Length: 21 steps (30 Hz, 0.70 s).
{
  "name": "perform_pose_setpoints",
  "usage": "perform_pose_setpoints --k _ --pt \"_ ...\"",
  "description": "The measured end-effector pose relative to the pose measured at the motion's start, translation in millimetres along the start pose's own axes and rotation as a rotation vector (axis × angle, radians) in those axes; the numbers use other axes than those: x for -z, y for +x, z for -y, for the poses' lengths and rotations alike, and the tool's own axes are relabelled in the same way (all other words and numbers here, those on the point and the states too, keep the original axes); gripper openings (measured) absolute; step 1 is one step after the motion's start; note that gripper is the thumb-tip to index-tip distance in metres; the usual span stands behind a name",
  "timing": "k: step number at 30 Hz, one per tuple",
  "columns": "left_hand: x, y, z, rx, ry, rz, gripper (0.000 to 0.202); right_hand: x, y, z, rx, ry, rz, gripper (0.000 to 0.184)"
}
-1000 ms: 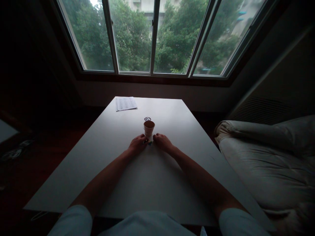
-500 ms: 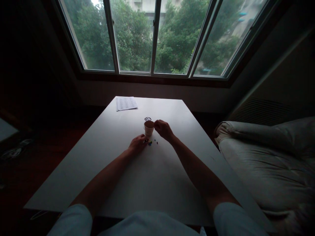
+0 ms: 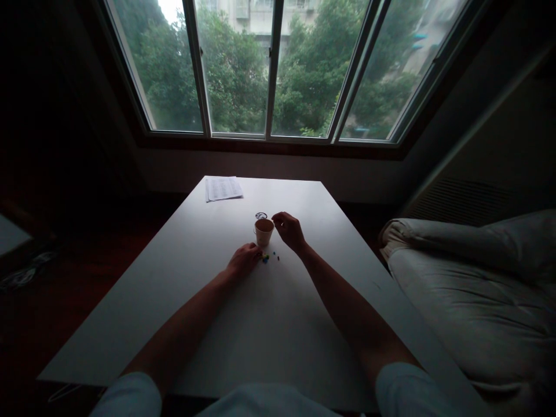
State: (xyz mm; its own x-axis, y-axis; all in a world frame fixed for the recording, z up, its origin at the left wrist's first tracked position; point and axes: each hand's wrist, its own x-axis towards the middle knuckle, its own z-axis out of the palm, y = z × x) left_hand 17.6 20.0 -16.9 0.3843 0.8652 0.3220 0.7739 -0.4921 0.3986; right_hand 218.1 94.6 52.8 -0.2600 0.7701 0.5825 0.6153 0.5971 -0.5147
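A small light-coloured cup [image 3: 263, 236] stands upright on the white table, its open mouth showing a brownish inside. Just right of its rim is my right hand [image 3: 290, 230], raised, with the fingers drawn together; whatever they may hold is too small to make out. Low at the cup's near left side, my left hand [image 3: 244, 259] rests on the table. Its fingers are closed beside a cluster of tiny coloured pieces [image 3: 266, 258], blue and yellow-green among them, partly hidden by the fingertips. A dark tiny piece [image 3: 278, 258] lies a little to the right.
Behind the cup lies a small dark-rimmed ring-shaped thing [image 3: 261, 215]. Printed sheets of paper [image 3: 223, 189] are at the far left corner of the white table [image 3: 278, 336]. A padded sofa [image 3: 469, 272] stands on the right, and a wide window [image 3: 304, 75] is ahead.
The view has tilted up slightly, so the table sits lower. My right fingertips are slightly apart from the cup's rim now. My left hand stays by the coloured pieces.
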Motion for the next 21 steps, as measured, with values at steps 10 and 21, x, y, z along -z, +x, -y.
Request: perform_pose_setpoints --k 10,21 --pt "9.3 -0.6 -4.8 0.087 0.111 -0.007 0.021 -0.3 -65.0 -49.6 -0.058 -0.039 0.296 0.015" --pt "12.9 -0.6 -3.6 0.126 0.107 0.08 0.016 -10.4 -74.4 -40.0 -0.063 -0.077 0.41 0.017"
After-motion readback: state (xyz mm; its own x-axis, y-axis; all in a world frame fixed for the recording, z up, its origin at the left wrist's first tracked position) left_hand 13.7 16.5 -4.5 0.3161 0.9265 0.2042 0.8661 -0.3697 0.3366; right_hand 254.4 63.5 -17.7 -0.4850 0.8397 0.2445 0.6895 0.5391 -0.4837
